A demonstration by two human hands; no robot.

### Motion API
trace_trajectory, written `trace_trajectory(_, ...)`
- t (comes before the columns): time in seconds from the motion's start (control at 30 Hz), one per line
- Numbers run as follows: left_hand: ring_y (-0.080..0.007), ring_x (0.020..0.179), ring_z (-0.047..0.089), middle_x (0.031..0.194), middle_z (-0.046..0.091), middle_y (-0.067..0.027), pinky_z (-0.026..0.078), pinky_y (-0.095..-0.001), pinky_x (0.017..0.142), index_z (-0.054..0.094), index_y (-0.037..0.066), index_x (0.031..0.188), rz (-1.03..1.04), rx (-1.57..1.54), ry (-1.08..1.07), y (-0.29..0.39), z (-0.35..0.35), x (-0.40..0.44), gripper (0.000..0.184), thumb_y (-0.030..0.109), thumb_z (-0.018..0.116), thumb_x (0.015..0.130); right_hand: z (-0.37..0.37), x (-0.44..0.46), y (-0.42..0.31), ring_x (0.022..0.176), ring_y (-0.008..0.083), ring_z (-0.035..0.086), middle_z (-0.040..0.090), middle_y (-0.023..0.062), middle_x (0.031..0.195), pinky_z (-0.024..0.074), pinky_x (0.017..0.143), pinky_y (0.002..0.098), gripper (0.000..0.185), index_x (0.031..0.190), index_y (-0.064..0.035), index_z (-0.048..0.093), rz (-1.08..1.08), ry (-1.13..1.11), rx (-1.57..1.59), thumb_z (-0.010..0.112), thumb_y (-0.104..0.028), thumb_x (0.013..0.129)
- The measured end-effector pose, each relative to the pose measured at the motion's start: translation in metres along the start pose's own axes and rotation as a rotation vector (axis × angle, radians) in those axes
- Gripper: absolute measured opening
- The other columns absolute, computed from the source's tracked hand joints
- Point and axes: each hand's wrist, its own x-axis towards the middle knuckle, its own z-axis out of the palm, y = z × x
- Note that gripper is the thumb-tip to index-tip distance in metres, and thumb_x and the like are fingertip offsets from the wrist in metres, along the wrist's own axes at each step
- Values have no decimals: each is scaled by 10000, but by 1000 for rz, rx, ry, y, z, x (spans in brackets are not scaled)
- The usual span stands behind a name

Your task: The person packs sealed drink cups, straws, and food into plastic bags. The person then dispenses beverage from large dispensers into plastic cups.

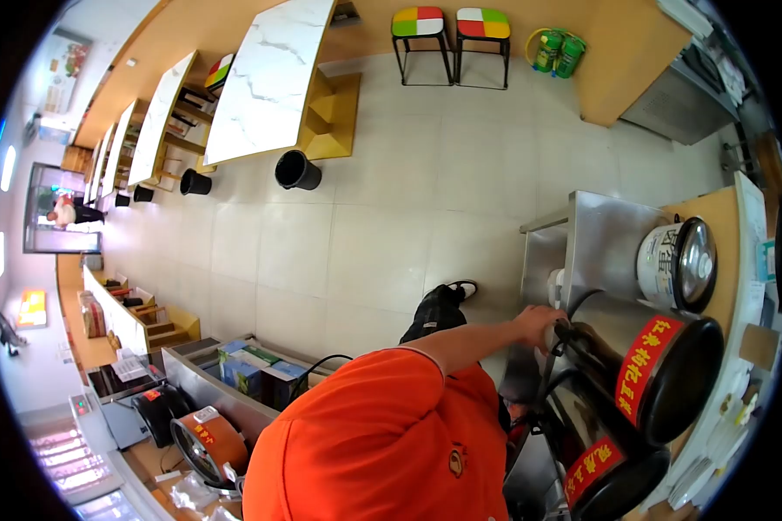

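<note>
My left hand (540,326) reaches across from the orange sleeve to the right side of the head view. Its fingers are curled at a black tap (566,335) low on a steel drink barrel (599,313). The barrel has a black lid (688,382) and a red label with yellow characters (648,365). Touching or close beside it stands a second black-lidded barrel (586,417) with a similar red label. A small white object (555,285) is just beyond my fingers. I cannot make out my right hand; my torso and the dark shapes by the second barrel hide that area.
A white pot with a glass lid (695,260) stands beyond the barrels, near a steel stand (613,230). Marble-topped tables (265,82), stools (418,24) and black bins (297,170) line the far side. Behind my left shoulder are an orange pot (213,443) and a steel-edged counter (208,391).
</note>
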Motion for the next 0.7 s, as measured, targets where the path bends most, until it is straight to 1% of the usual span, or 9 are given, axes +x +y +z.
trace_trajectory(0.07, -367, 1320, 517, 1392, 586, -109, 402, -487, 1102, 508, 191, 1395, 72, -6, 152, -19, 22, 10, 993, 365, 976, 537, -2, -6, 6, 833, 392, 678, 710, 183, 930, 531, 685, 485, 386, 1077, -91, 690, -2, 2, 10, 526, -424, 973)
trace_trajectory(0.13, -377, 1312, 530, 1414, 578, -123, 432, -466, 1094, 501, 169, 1415, 84, 73, 50, -14, 7, 14, 1013, 404, 972, 549, 2, -19, 17, 832, 394, 676, 709, 185, 933, 529, 684, 486, 390, 1082, -90, 687, 0, 11, 26, 525, -427, 973)
trace_trajectory(0.17, -359, 1312, 535, 1406, 585, -122, 437, -480, 1091, 502, 177, 1414, 115, 20, 60, -10, 2, 13, 1011, 417, 970, 550, 7, -26, 21, 832, 395, 675, 709, 186, 934, 529, 683, 487, 392, 1084, -89, 686, 4, 15, 32, 525, -428, 974)
trace_trajectory(0.23, -344, 1290, 555, 1385, 599, -106, 446, -469, 1090, 526, 183, 1383, 96, 45, 62, -11, 1, 16, 971, 367, 982, 546, 12, -45, 18, 832, 397, 674, 708, 188, 936, 528, 682, 489, 396, 1089, -88, 684, 8, 21, 43, 523, -431, 974)
trace_trajectory(0.3, -337, 1281, 560, 1375, 603, -97, 452, -454, 1085, 537, 176, 1369, 138, 41, 51, -9, 3, 20, 943, 309, 982, 548, 24, -51, 26, 831, 400, 672, 707, 190, 939, 526, 681, 490, 400, 1093, -87, 682, -2, 20, 62, 522, -434, 975)
trace_trajectory(0.33, -337, 1281, 560, 1375, 603, -97, 452, -454, 1085, 537, 176, 1369, 162, 38, 12, -1, -2, 21, 943, 309, 982, 548, 28, -59, 28, 831, 401, 671, 707, 191, 940, 526, 681, 491, 402, 1096, -87, 681, -1, 18, 66, 522, -435, 975)
trace_trajectory(0.4, -337, 1286, 555, 1389, 583, -113, 456, -417, 1086, 527, 132, 1363, 74, -16, -59, 9, -9, 18, 888, 239, 967, 599, 41, -77, 33, 831, 403, 670, 706, 193, 942, 525, 679, 492, 406, 1100, -86, 679, 6, 12, 67, 521, -438, 975)
trace_trajectory(0.6, -315, 1274, 556, 1350, 594, -91, 450, -392, 1088, 544, 129, 1347, 65, -7, -25, 12, -7, 18, 861, 207, 958, 596, 71, -109, 32, 830, 410, 665, 705, 199, 950, 521, 676, 496, 418, 1114, -83, 672, -27, 12, 101, 518, -446, 977)
trace_trajectory(0.7, -296, 1263, 560, 1325, 599, -91, 445, -379, 1090, 548, 117, 1339, 104, -58, -89, 10, -8, 24, 852, 188, 958, 595, 82, -114, 23, 829, 413, 663, 704, 202, 953, 519, 675, 499, 425, 1121, -81, 669, -35, 50, 137, 516, -451, 977)
